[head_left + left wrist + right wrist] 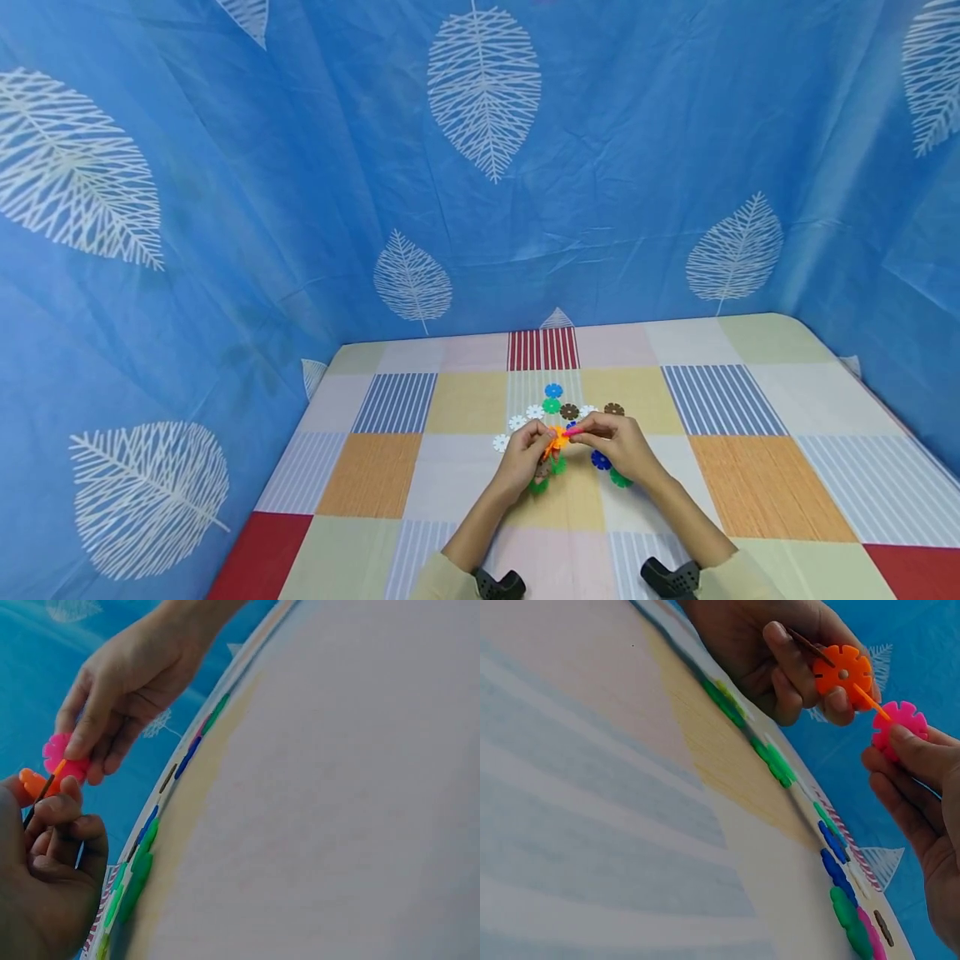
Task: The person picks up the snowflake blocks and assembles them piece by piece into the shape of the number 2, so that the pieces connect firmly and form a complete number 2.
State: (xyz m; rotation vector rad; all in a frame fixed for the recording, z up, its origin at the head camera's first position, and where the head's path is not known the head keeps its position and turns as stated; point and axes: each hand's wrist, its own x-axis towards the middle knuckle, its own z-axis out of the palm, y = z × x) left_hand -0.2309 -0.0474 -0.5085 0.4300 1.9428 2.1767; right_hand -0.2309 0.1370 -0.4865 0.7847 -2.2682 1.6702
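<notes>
My left hand (517, 462) holds a small cluster of notched plastic discs between thumb and fingers. In the right wrist view, the cluster has an orange disc (844, 666) facing the camera, a brown disc (808, 645) seen edge-on, and another thin orange disc (870, 701) edge-on. My right hand (624, 446) pinches a pink notched disc (900, 720). The pink disc's rim meets the edge-on orange disc; how deep their slots fit cannot be told. Both hands are raised above the table, close together.
Loose discs lie on the patchwork tablecloth (457, 475) around the hands: several white ones (501, 443), a light blue one (553, 390), brown ones (614, 409), a dark blue one (600, 460) and green ones (620, 478). A blue leaf-patterned curtain (600, 208) stands behind the table.
</notes>
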